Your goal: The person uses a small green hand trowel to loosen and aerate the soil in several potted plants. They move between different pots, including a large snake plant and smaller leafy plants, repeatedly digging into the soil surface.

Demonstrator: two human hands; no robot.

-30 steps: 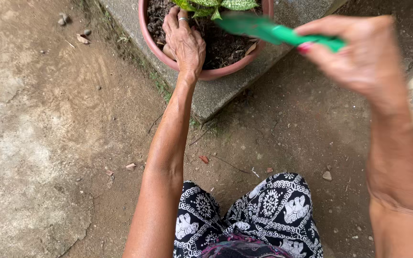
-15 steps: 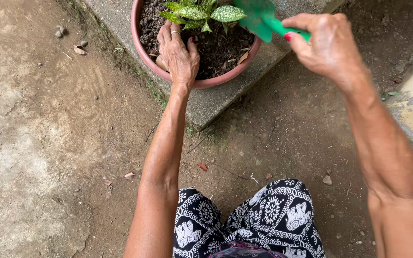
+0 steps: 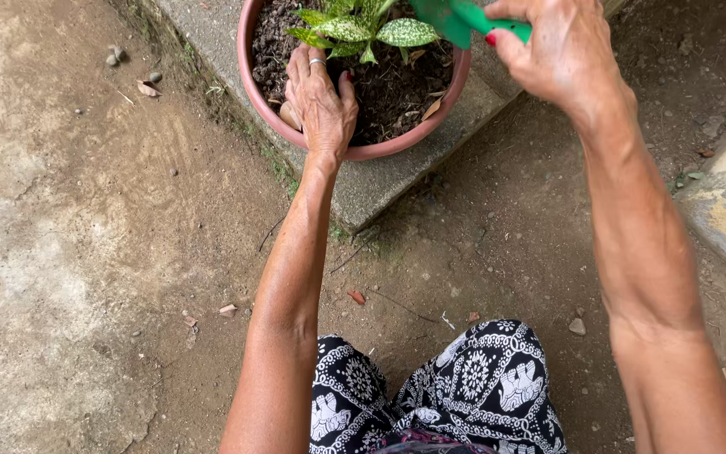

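Soft even daylight, faint shadows, sharp

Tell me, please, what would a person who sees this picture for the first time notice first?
First comes the pink pot of dark soil at the top, standing on a concrete ledge, with a spotted green plant in it. The left hand rests on the soil at the near rim, and the right hand grips a green trowel over the pot.
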